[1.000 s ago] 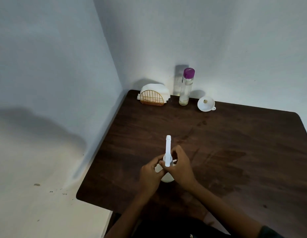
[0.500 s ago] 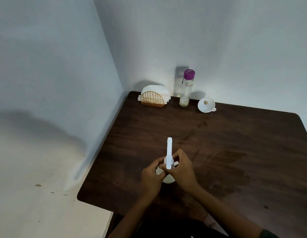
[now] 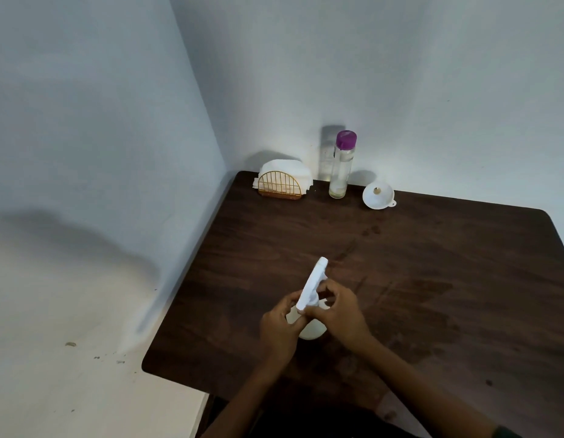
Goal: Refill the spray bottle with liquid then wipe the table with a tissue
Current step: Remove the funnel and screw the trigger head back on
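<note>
A wall runs along the table's [image 3: 432, 279] left edge and another along its far edge. At the far edge stand a tissue holder [image 3: 282, 184], a capped bottle [image 3: 341, 164] and a funnel [image 3: 378, 195]. Near the front edge, the left hand [image 3: 279, 327] grips the spray bottle [image 3: 309, 330] body, and the right hand [image 3: 339, 311] pinches its collar under the tilted spray head [image 3: 312, 284]. Bare wood spreads wide to the right.
</note>
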Demonstrator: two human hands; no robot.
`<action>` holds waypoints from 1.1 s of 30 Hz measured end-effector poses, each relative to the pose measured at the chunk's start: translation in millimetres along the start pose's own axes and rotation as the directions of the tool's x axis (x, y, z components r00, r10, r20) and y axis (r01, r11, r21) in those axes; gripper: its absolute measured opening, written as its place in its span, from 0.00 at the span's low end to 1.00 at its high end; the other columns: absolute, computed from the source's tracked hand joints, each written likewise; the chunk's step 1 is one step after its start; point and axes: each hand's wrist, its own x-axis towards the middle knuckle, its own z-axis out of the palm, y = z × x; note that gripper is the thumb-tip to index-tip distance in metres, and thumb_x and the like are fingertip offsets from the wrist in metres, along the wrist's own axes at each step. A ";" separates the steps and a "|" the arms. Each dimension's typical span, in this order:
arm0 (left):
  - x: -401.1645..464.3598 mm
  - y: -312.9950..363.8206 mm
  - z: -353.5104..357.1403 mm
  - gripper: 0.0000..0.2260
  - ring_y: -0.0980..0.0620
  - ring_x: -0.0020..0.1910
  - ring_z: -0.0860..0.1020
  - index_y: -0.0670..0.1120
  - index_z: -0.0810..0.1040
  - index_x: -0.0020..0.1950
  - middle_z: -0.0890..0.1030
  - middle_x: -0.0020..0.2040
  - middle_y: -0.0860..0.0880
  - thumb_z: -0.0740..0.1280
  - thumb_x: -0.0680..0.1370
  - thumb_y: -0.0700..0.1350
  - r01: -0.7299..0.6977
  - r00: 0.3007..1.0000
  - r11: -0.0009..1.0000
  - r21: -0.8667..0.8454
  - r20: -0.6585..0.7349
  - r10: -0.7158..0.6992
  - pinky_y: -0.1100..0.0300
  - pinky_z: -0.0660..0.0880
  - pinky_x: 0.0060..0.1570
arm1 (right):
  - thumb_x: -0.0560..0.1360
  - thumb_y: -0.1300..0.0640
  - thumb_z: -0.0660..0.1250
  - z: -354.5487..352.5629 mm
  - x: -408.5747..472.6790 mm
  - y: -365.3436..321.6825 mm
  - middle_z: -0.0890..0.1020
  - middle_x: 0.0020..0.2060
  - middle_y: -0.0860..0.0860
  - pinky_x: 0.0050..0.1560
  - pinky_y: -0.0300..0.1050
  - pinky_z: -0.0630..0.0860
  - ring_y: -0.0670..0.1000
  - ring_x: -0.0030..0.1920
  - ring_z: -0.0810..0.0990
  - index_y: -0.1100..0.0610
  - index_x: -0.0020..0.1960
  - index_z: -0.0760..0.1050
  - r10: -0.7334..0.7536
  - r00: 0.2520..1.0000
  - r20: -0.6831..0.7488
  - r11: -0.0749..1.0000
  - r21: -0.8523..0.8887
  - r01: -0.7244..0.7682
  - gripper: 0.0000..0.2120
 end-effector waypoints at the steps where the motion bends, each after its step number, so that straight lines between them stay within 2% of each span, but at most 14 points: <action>1: 0.4 -2.0 -1.8 0.13 0.63 0.49 0.80 0.56 0.79 0.55 0.82 0.46 0.61 0.70 0.72 0.47 -0.001 1.000 1.000 0.003 -0.003 0.001 0.72 0.74 0.44 | 0.63 0.56 0.78 5.9 -2.8 -1.6 0.80 0.49 0.46 0.49 0.36 0.75 0.47 0.50 0.79 0.57 0.55 0.76 0.007 1.000 -0.031 1.000 0.011 -0.006 0.23; 3: 1.1 -5.7 -5.2 0.12 0.60 0.48 0.80 0.52 0.79 0.56 0.82 0.48 0.58 0.71 0.73 0.44 0.002 1.000 1.000 0.022 -0.003 -0.002 0.73 0.74 0.44 | 0.63 0.55 0.78 13.5 -5.1 -5.1 0.79 0.51 0.47 0.52 0.40 0.76 0.48 0.51 0.78 0.58 0.58 0.73 0.025 0.998 -0.066 1.000 0.013 -0.025 0.27; 6: 0.8 -5.0 -6.7 0.12 0.62 0.47 0.80 0.52 0.79 0.57 0.81 0.48 0.61 0.71 0.73 0.44 0.014 1.000 1.000 0.028 0.001 -0.014 0.74 0.74 0.44 | 0.63 0.54 0.78 8.9 -3.0 -8.2 0.78 0.47 0.44 0.51 0.39 0.74 0.45 0.49 0.77 0.54 0.55 0.73 0.052 0.999 -0.006 0.998 -0.025 -0.052 0.24; 8: -0.3 -1.5 -6.2 0.11 0.64 0.46 0.79 0.57 0.78 0.54 0.81 0.44 0.63 0.71 0.72 0.48 0.007 1.000 1.000 0.029 -0.014 -0.007 0.74 0.73 0.42 | 0.65 0.53 0.77 2.3 -0.9 -3.5 0.79 0.49 0.45 0.52 0.41 0.74 0.45 0.51 0.77 0.53 0.54 0.74 0.007 0.997 0.076 0.998 -0.056 -0.003 0.20; 11: -3.3 1.3 -5.5 0.14 0.64 0.45 0.79 0.59 0.78 0.51 0.82 0.43 0.64 0.67 0.66 0.59 -0.017 0.998 1.000 0.018 -0.057 0.018 0.74 0.71 0.40 | 0.70 0.54 0.72 -1.2 -5.3 4.2 0.78 0.55 0.43 0.55 0.39 0.73 0.44 0.57 0.76 0.53 0.59 0.76 -0.089 0.985 0.146 0.994 -0.057 0.098 0.18; 13: -5.1 0.5 -4.8 0.15 0.64 0.46 0.79 0.58 0.79 0.52 0.83 0.44 0.63 0.67 0.66 0.59 -0.019 0.998 1.000 0.021 -0.056 0.020 0.75 0.71 0.40 | 0.69 0.55 0.73 1.9 -8.8 5.0 0.78 0.55 0.44 0.51 0.34 0.71 0.43 0.55 0.76 0.53 0.58 0.76 -0.071 0.991 0.110 0.997 -0.034 0.076 0.18; 15: -6.8 0.2 -4.8 0.14 0.64 0.47 0.79 0.56 0.79 0.54 0.83 0.45 0.60 0.68 0.69 0.54 -0.008 0.999 0.999 0.035 -0.042 0.010 0.75 0.72 0.41 | 0.67 0.56 0.75 7.3 -10.5 1.3 0.79 0.51 0.43 0.47 0.31 0.70 0.43 0.52 0.77 0.51 0.53 0.77 -0.020 0.999 0.033 1.000 0.024 0.019 0.16; 18: -8.0 -1.4 -4.1 0.12 0.63 0.47 0.80 0.57 0.79 0.55 0.82 0.46 0.61 0.70 0.73 0.46 0.022 0.999 0.999 0.048 -0.035 -0.020 0.74 0.73 0.43 | 0.63 0.56 0.77 14.6 -13.0 -2.2 0.79 0.45 0.38 0.47 0.34 0.71 0.42 0.48 0.77 0.43 0.41 0.73 0.010 0.997 -0.073 0.997 0.073 -0.004 0.15; 21: -9.9 -1.9 -2.8 0.13 0.65 0.48 0.79 0.58 0.78 0.56 0.81 0.47 0.64 0.69 0.74 0.45 0.029 0.999 0.998 0.057 -0.038 -0.026 0.74 0.73 0.45 | 0.61 0.55 0.79 20.6 -14.3 -0.6 0.80 0.44 0.43 0.45 0.37 0.73 0.45 0.47 0.78 0.45 0.38 0.72 0.040 0.988 -0.152 0.996 0.079 -0.028 0.17; 25: -10.7 -1.4 -2.7 0.13 0.65 0.49 0.79 0.61 0.77 0.55 0.81 0.46 0.65 0.69 0.74 0.46 0.019 0.999 0.997 0.071 -0.047 -0.016 0.70 0.75 0.47 | 0.58 0.53 0.80 29.3 -16.3 -0.2 0.80 0.45 0.48 0.45 0.42 0.75 0.49 0.47 0.77 0.47 0.37 0.70 0.092 0.966 -0.243 0.994 0.079 -0.075 0.19; 28: -12.0 4.3 -4.8 0.11 0.65 0.49 0.79 0.67 0.75 0.51 0.81 0.47 0.67 0.68 0.73 0.51 0.016 0.999 0.998 0.057 -0.039 -0.014 0.68 0.76 0.47 | 0.58 0.54 0.80 31.2 -18.1 -2.7 0.78 0.46 0.47 0.41 0.34 0.70 0.47 0.47 0.76 0.51 0.39 0.71 0.104 0.956 -0.274 0.993 0.087 -0.083 0.19; 30: -11.8 7.4 -5.6 0.10 0.65 0.48 0.79 0.67 0.75 0.50 0.82 0.47 0.65 0.68 0.73 0.53 0.020 0.999 0.998 0.057 -0.030 -0.018 0.68 0.76 0.46 | 0.61 0.53 0.79 28.7 -17.9 -5.5 0.75 0.43 0.42 0.40 0.30 0.66 0.46 0.49 0.74 0.52 0.42 0.71 0.090 0.963 -0.255 0.996 0.033 -0.084 0.18; 31: -11.7 9.3 -6.1 0.09 0.65 0.48 0.79 0.66 0.75 0.50 0.82 0.47 0.65 0.68 0.72 0.53 0.023 0.999 0.998 0.061 -0.028 -0.021 0.69 0.76 0.46 | 0.62 0.52 0.78 27.0 -17.6 -6.0 0.74 0.43 0.41 0.41 0.30 0.65 0.45 0.51 0.72 0.52 0.44 0.71 0.072 0.968 -0.242 0.997 -0.015 -0.078 0.18; 33: -12.3 11.4 -6.2 0.09 0.68 0.48 0.78 0.66 0.75 0.48 0.80 0.46 0.69 0.70 0.72 0.53 0.035 0.999 0.996 0.079 -0.024 -0.033 0.74 0.73 0.43 | 0.63 0.48 0.77 24.6 -19.7 -7.9 0.72 0.46 0.41 0.49 0.37 0.66 0.44 0.53 0.68 0.50 0.47 0.71 0.049 0.967 -0.250 0.990 -0.114 -0.080 0.19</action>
